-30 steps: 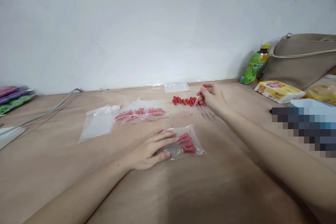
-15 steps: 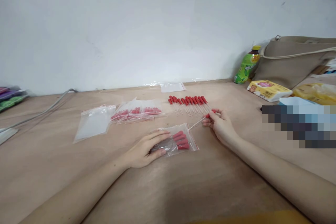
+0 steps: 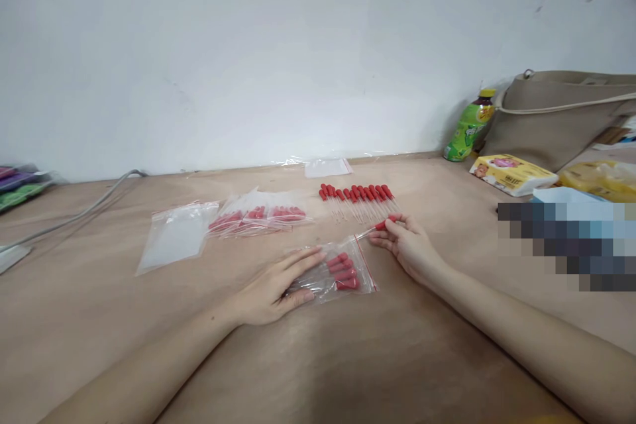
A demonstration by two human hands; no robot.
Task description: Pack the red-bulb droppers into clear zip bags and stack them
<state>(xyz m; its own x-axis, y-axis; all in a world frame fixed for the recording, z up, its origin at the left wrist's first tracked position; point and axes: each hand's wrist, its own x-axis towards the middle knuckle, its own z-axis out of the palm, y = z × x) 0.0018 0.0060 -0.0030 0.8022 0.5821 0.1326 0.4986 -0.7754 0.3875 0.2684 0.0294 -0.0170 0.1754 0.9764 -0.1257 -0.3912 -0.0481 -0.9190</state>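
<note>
A clear zip bag (image 3: 325,290) lies in front of me with several red-bulbed droppers (image 3: 346,273) inside, bulbs towards its red-lined opening on the right. My left hand (image 3: 273,288) rests on the bag's left part, fingers stretched out and thumb apart. Between the thumb and fingers of my right hand (image 3: 410,245) is one dropper (image 3: 382,224), gripped by its red bulb. Its thin clear tube points left, with the tip at the bag's opening; whether the tip is inside is hard to see. Just behind lies a row of loose droppers (image 3: 366,193), bulbs facing the wall.
Filled zip bags (image 3: 256,215) are piled left of the loose droppers, beside flat zip bags (image 3: 175,236). Another flat bag (image 3: 328,167) lies by the wall. To the right are a green bottle (image 3: 470,127), a tissue pack (image 3: 514,175) and a handbag (image 3: 541,122). A grey cable (image 3: 106,197) runs left.
My right hand has moved left and slightly nearer, carrying the dropper's tip up to the bag's opening. My left hand has stayed on the bag.
</note>
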